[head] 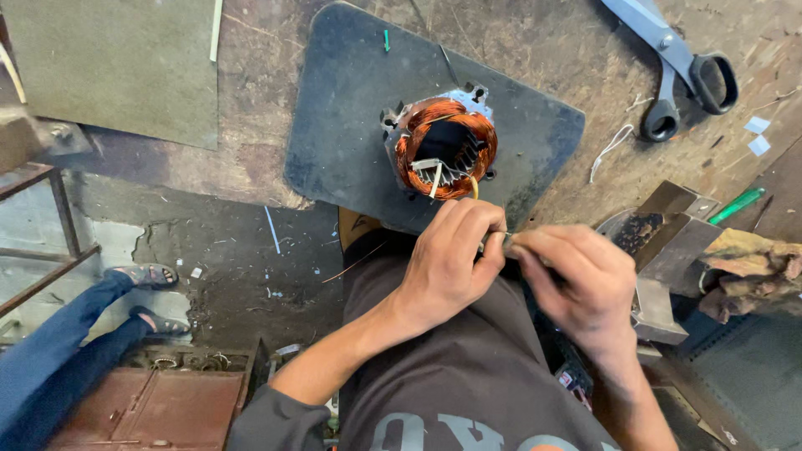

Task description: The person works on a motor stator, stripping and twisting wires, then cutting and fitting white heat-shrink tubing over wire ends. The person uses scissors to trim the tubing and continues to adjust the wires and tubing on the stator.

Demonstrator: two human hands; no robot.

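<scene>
A motor stator with copper windings stands on a dark mat on the workbench. White insulation strips and a yellow lead stick out of its near side. My left hand and my right hand meet just below the stator, fingertips pinched together on a thin wire or small part that I cannot make out clearly. Both hands hover over my lap, in front of the mat's near edge.
Large scissors lie at the bench's back right. A green pen, metal pieces and a rag sit at the right. Another person's legs in blue trousers and sandals are at the left, by a rusty metal box.
</scene>
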